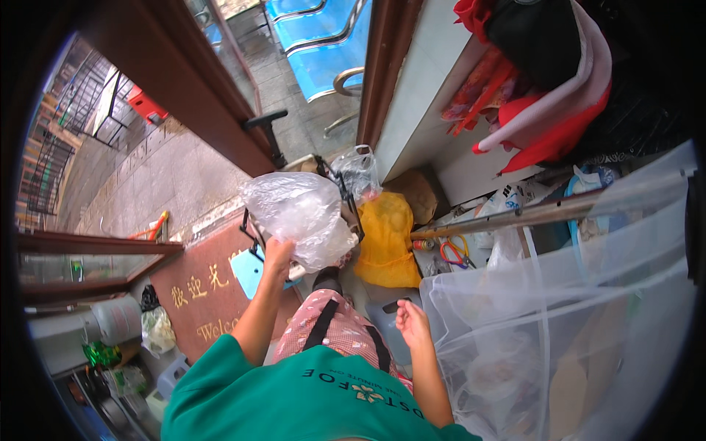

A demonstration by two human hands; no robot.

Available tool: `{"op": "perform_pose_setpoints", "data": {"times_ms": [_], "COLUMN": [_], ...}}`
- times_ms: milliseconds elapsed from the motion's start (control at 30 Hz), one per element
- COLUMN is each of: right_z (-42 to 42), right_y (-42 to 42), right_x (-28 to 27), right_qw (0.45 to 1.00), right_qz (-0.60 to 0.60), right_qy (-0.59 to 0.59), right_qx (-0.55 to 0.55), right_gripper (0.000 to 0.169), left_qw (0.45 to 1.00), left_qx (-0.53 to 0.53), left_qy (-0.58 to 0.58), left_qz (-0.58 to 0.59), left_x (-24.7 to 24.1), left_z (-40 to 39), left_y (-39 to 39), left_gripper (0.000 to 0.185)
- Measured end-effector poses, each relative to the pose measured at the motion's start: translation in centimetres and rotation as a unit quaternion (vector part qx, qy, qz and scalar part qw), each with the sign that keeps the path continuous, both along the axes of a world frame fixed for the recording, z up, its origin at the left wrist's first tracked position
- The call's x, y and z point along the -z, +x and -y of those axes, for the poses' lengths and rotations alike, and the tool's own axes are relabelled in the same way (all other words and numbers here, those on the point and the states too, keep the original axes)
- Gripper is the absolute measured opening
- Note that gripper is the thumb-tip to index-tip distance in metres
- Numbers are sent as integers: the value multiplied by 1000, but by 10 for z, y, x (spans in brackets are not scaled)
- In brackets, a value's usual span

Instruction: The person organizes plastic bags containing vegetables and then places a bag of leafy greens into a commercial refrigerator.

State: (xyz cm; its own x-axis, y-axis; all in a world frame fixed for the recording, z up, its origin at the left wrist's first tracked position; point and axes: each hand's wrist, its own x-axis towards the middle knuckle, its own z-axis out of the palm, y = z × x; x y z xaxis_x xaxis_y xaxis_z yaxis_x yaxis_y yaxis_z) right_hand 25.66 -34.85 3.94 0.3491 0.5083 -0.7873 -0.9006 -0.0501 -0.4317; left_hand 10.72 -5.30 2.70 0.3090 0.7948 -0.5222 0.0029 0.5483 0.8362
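Observation:
My left hand grips the near-left edge of a crumpled clear plastic bag. The bag spreads over a black-framed object, perhaps a small cart or stool, and hides most of it. A light blue panel shows beside my left wrist. Over the floor at my right side, my right hand has its fingers loosely curled, and nothing shows in it. Nearest to it are a grey plastic stool and a white mesh cover. A yellow mesh sack with rounded contents lies ahead of that hand.
A brown doormat bearing writing lies at the open glass door. Blue metal seats stand outside. Scissors with red and yellow handles lie beside a can. A gas cylinder stands at left; clothes hang at right.

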Motion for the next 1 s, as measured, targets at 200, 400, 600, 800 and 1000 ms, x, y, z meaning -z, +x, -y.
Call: {"op": "perform_pose_setpoints", "data": {"times_ms": [200, 400, 600, 800, 1000], "right_z": [-42, -134, -255, -367, -396], "right_y": [32, 122, 208, 255, 266], "right_x": [15, 118, 283, 404, 474], "right_qw": [996, 987, 932, 953, 984], "right_qz": [23, 93, 270, 212, 84], "right_qy": [-86, -127, -189, -186, -150], "right_qx": [25, -41, -150, -107, -33], "right_gripper": [15, 18, 31, 64, 43], "left_qw": [996, 991, 975, 960, 958], "left_qx": [29, -41, -107, -162, -144], "left_qy": [-51, -119, -195, -224, -234], "left_qz": [67, 51, 16, -52, -77], "left_x": [26, 38, 99, 145, 163], "left_z": [-69, -115, -126, -123, -129], "left_y": [75, 72, -8, -42, -36], "left_gripper": [29, 28, 23, 22, 21]}}
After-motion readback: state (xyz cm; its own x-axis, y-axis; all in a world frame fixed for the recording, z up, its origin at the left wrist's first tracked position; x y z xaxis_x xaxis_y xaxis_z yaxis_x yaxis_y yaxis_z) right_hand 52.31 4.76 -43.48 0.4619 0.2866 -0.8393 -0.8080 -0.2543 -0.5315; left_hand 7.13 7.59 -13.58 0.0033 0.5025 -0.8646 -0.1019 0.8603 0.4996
